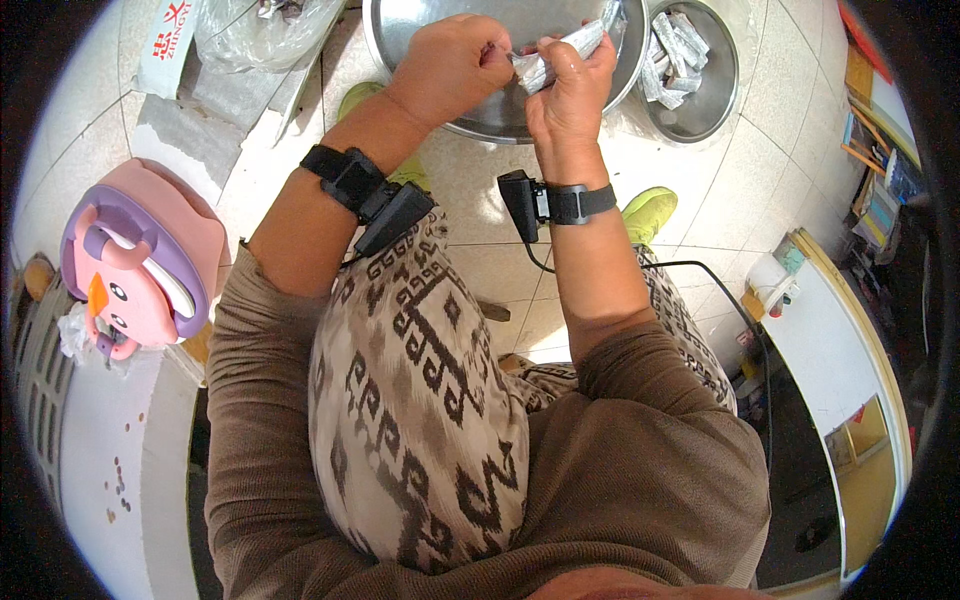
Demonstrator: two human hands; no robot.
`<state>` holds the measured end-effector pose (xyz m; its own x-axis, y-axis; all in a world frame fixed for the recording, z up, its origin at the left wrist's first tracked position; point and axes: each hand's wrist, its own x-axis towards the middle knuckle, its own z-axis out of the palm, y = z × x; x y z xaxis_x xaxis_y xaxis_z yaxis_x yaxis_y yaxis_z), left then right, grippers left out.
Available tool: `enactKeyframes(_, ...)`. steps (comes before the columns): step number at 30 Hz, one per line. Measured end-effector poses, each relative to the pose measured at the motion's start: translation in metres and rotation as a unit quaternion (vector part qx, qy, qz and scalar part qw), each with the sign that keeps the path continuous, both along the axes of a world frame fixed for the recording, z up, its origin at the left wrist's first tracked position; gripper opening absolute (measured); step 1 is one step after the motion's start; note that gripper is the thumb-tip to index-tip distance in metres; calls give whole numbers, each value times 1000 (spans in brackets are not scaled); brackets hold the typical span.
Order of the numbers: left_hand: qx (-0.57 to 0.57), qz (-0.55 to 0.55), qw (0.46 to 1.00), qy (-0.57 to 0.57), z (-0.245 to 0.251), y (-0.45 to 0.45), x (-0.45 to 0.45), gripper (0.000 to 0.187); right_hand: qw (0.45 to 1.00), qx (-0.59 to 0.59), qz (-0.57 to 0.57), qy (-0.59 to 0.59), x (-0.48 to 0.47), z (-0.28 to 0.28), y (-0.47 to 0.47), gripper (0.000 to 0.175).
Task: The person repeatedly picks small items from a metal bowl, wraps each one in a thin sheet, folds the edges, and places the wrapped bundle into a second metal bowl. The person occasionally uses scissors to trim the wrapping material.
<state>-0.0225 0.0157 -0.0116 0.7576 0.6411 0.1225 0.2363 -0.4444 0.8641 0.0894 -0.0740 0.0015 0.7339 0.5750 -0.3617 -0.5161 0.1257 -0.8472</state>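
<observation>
My right hand (568,86) is closed around a piece of silvery ribbonfish (581,41), held slanting with its cut end toward the left. At that end my left hand (459,67) has its fingers curled tight, thumb and forefinger pinched against the fish. Exactly what the left fingertips grip is hidden. Both hands are above a wide, shallow steel basin (495,127). More of the silvery fish shows in the basin beyond my right fingers. Beside it on the right, a smaller steel bowl (726,97) contains several cut fish pieces (679,56).
A clear plastic bag (251,37) lies on cardboard (202,105) at upper left. A pink and purple child's potty seat (142,259) stands left. At right is a white-topped cabinet (825,337). A black cable (697,264) runs from my right wrist strap.
</observation>
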Motion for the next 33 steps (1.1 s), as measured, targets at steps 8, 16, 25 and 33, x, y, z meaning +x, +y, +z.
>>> enactKeyframes(8, -64, -10, 998, -3, 9, -3, 0, 15, 1000, -9, -11, 0, 1, -6, -1, 61)
enactKeyframes(16, 101, -49, 994, -3, 3, 0, 3, 11, 1000, -11, -5, -14, -4, -6, 0, 66)
enactKeyframes(25, 103, -26, 994, 27, -2, -3, 5, 11, 999, -29, -16, -28, -6, -5, 1, 67)
enactKeyframes(33, 127, -10, 991, 36, -3, -5, 7, 15, 997, -53, -43, -44, -10, -4, 4, 66)
